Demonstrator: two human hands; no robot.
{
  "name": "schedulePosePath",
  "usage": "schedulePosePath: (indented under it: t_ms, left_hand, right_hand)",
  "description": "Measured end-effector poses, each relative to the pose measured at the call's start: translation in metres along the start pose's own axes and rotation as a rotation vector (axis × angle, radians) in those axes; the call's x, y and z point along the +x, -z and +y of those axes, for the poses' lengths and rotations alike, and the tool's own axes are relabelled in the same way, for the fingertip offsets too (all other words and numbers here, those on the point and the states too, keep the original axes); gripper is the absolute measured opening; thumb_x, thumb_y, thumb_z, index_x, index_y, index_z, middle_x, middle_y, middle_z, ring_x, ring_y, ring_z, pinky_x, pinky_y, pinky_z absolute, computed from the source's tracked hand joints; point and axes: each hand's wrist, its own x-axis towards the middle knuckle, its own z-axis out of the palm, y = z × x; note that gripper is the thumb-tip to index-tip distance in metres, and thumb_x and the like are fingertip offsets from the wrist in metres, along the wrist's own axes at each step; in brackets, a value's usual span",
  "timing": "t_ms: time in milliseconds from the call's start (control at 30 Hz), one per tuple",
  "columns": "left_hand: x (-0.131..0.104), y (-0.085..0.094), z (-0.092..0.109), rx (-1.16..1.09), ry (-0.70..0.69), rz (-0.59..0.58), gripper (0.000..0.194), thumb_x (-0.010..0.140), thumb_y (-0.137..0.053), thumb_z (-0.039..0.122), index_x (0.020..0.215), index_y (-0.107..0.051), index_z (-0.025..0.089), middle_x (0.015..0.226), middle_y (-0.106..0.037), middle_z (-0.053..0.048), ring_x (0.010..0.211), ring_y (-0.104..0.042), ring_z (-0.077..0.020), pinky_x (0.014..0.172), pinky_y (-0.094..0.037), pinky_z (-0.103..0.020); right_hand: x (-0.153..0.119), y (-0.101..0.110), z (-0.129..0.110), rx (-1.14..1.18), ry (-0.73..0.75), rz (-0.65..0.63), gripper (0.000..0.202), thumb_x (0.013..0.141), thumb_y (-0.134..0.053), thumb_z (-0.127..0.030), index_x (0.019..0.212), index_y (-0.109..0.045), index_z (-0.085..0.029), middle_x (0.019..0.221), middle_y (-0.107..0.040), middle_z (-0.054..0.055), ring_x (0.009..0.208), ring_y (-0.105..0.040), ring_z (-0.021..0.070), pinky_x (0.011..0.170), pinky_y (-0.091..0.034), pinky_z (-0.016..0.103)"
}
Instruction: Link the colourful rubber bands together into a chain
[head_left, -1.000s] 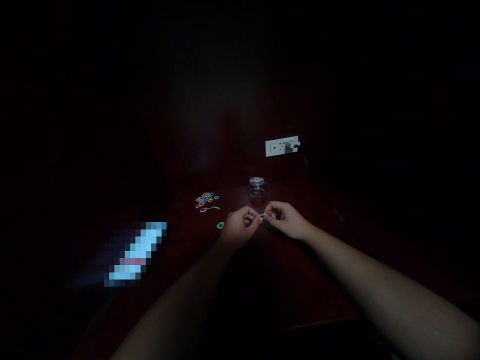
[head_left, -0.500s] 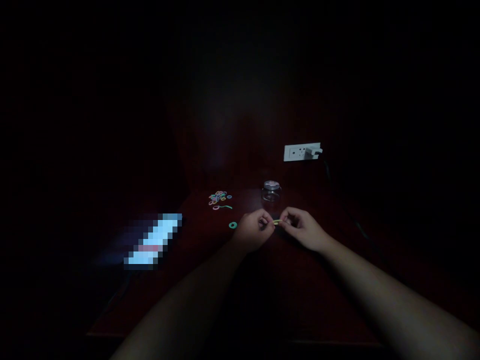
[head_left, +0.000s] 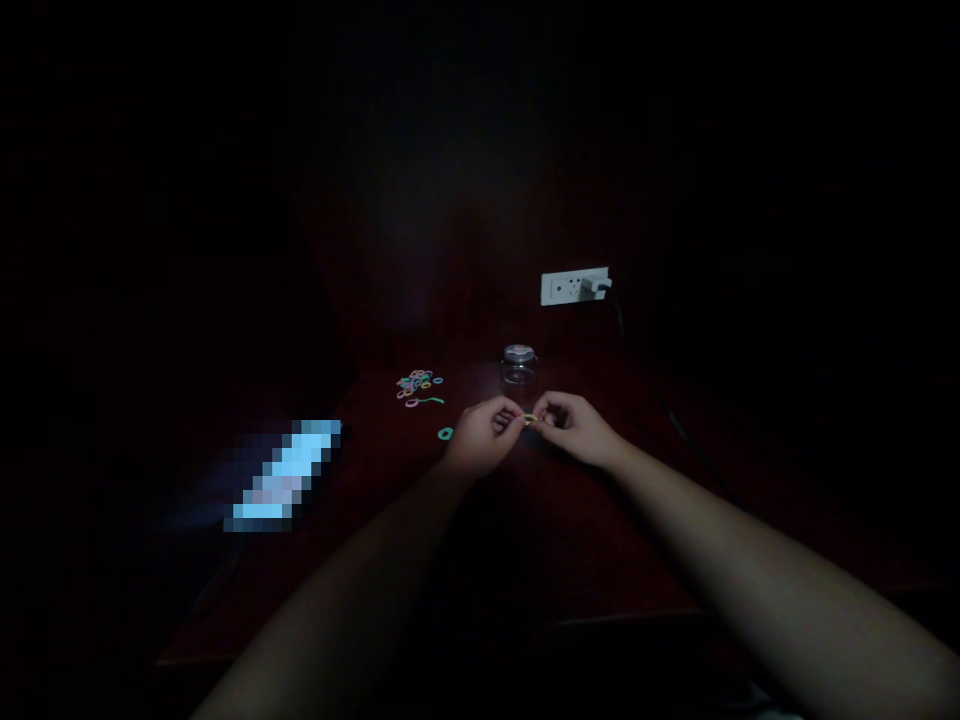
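Note:
A small yellow band [head_left: 529,420] is pinched between both hands above the dark red table. My left hand [head_left: 486,435] grips its left side and my right hand [head_left: 576,428] its right side, with fingertips close together. Just behind the hands stands a clear jar [head_left: 519,367] with its lid on. A green ring [head_left: 445,434] lies beside my left hand. Farther left and back is a loose pile of colourful bands [head_left: 416,382], with a pink ring [head_left: 412,403] and a green strip [head_left: 431,400] in front of it.
A lit, pixelated screen [head_left: 289,475] lies at the table's left. On the back wall is a white socket [head_left: 574,286] with a plug and a dark cable running down on the right. The table's front edge [head_left: 622,618] shows below my arms.
The whole view has shifted, so the hands and objects appear farther left and slightly higher. The yellow band, which looked like narrow strands, now shows a more open loop between the fingertips.

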Motion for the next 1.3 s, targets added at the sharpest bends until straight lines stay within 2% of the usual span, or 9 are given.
schedulePosePath:
  t_ms: [200,367,600,800,1100,1300]
  left_hand:
    - [0.0001,-0.0004,-0.0019,-0.014,0.027,0.016,0.011,0.075,-0.053,0.024,0.076,-0.059,0.015,0.071,-0.062,-0.002,0.062,-0.057,-0.01,0.057,-0.046,-0.019]
    - [0.0008,-0.0001,-0.0045,-0.008,0.034,0.018,0.012,0.076,-0.054,0.025,0.077,-0.058,0.014,0.07,-0.062,-0.002,0.061,-0.056,-0.0095,0.056,-0.045,-0.019]
    - [0.0005,0.0004,-0.0031,-0.004,0.048,0.038,0.012,0.076,-0.054,0.026,0.077,-0.057,0.014,0.07,-0.061,-0.002,0.061,-0.055,-0.0087,0.054,-0.044,-0.017]
    - [-0.0003,-0.0012,-0.0045,-0.016,0.047,0.021,0.012,0.076,-0.054,0.026,0.076,-0.057,0.014,0.069,-0.061,-0.002,0.06,-0.055,-0.009,0.053,-0.044,-0.017]
    - [0.0001,0.0005,-0.0034,-0.014,0.058,0.033,0.013,0.076,-0.054,0.026,0.076,-0.058,0.014,0.069,-0.061,-0.002,0.06,-0.055,-0.009,0.054,-0.044,-0.018]
    - [-0.0001,-0.0002,-0.0051,-0.012,0.047,0.016,0.013,0.076,-0.053,0.027,0.077,-0.058,0.014,0.069,-0.061,-0.002,0.06,-0.055,-0.0091,0.054,-0.044,-0.018]
  right_hand:
    - [0.0007,0.0009,0.0044,0.021,0.006,-0.031,0.014,0.071,-0.057,-0.027,0.073,-0.052,-0.014,0.052,-0.041,-0.005,0.046,-0.034,0.0059,0.043,-0.026,0.019]
    - [0.0008,0.002,0.0038,0.034,0.003,-0.025,0.014,0.071,-0.057,-0.028,0.071,-0.052,-0.015,0.051,-0.04,-0.006,0.046,-0.033,0.0063,0.044,-0.026,0.019]
    - [0.0011,0.0037,0.0021,0.053,0.036,-0.006,0.011,0.071,-0.055,-0.025,0.073,-0.052,-0.015,0.057,-0.047,-0.003,0.048,-0.036,0.0067,0.045,-0.027,0.019]
    - [0.0007,0.0017,0.0022,0.038,0.015,-0.013,0.014,0.072,-0.057,-0.027,0.074,-0.052,-0.014,0.053,-0.041,-0.005,0.047,-0.035,0.0065,0.044,-0.027,0.019]
    - [0.0025,0.0044,0.0061,0.008,0.032,0.026,0.014,0.073,-0.054,-0.028,0.07,-0.052,-0.015,0.052,-0.042,-0.004,0.047,-0.034,0.0067,0.044,-0.027,0.019]
    - [0.0012,0.003,0.0032,0.03,0.008,-0.006,0.015,0.072,-0.056,-0.028,0.073,-0.053,-0.014,0.051,-0.04,-0.005,0.046,-0.033,0.0062,0.043,-0.025,0.019]
